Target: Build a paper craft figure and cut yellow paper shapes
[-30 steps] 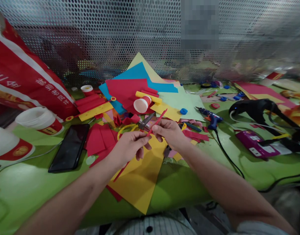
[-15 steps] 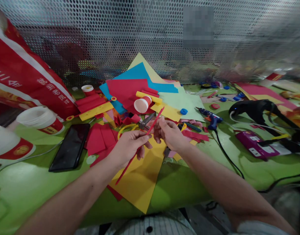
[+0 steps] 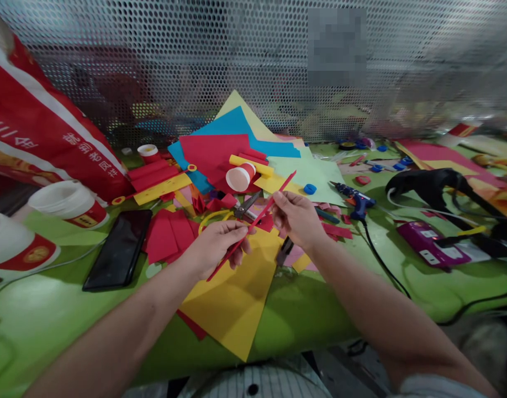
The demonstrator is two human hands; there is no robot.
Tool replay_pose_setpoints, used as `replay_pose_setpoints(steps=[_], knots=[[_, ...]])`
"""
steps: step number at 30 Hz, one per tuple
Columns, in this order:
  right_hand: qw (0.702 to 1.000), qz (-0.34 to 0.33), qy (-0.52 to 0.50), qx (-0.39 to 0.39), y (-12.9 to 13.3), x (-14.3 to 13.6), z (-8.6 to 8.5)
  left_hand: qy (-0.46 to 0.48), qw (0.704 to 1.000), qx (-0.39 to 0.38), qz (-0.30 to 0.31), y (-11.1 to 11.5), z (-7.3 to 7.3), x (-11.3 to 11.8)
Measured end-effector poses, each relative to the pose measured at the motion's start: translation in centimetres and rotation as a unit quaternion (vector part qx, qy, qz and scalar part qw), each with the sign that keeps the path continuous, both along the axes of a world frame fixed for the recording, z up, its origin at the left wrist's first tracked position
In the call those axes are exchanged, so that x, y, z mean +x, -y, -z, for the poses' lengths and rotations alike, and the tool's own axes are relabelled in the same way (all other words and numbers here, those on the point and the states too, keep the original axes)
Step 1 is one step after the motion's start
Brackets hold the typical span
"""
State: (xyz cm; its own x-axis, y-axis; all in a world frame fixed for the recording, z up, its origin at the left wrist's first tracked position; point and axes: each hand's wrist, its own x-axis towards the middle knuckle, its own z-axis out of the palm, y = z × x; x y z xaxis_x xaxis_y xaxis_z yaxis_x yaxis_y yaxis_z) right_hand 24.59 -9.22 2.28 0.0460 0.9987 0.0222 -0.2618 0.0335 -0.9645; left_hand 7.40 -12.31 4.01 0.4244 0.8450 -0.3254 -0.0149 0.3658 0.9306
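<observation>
A narrow red paper strip slants up to the right between my two hands. My left hand pinches it near its middle, between thumb and fingers. Higher up, my right hand grips the strip close to its top end. Below them lies a yellow paper sheet. Scissors with yellow handles rest just beyond my hands, partly hidden by the left one. A white and red paper cup lies on its side behind the scissors.
Left are a black phone, paper cups and a large red bag. A blue glue gun and a purple power strip are on the right. Coloured paper sheets are piled before the perforated metal panel.
The red strip has shifted up and to the right through my left hand. My right hand has moved slightly right and now grips it near the top end.
</observation>
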Motion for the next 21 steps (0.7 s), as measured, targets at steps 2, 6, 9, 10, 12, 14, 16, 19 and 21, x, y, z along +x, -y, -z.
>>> replay_pose_setpoints(steps=[2, 6, 9, 10, 12, 14, 16, 19, 21], knots=[[1.000, 0.003, -0.030, 0.001, -0.4, 0.5, 0.0, -0.008, 1.000, 0.020, -0.014, -0.2, -0.1, -0.1], [0.996, 0.065, -0.065, 0.015, -1.0, 1.5, 0.0, -0.101, 0.976, 0.148, -0.126, -1.1, -0.4, -0.9], [0.994, 0.103, -0.029, 0.018, -1.5, 1.8, 0.1, -0.241, 0.899, 0.307, -0.201, -2.0, -0.7, -2.1], [0.994, 0.105, -0.010, 0.018, -1.8, 1.8, 0.0, -0.273, 0.873, 0.343, -0.214, -2.4, -0.7, -2.6], [0.992, 0.113, 0.048, 0.024, -2.6, 1.7, -0.3, -0.304, 0.845, 0.376, -0.229, -3.1, -0.7, -3.5], [0.983, 0.125, 0.132, 0.025, -4.0, 1.5, -0.8, -0.309, 0.838, 0.377, -0.244, -3.8, -0.5, -4.3], [0.964, 0.124, 0.237, -0.006, -5.8, 1.2, -1.4, -0.305, 0.838, 0.368, -0.265, -4.5, -0.1, -4.9], [0.910, 0.084, 0.393, -0.100, -9.1, 0.2, -1.8, -0.297, 0.842, 0.351, -0.281, -5.3, 0.7, -5.4], [0.889, 0.069, 0.433, -0.132, -11.3, -0.7, -1.7, -0.299, 0.843, 0.347, -0.284, -5.5, 1.1, -5.6]])
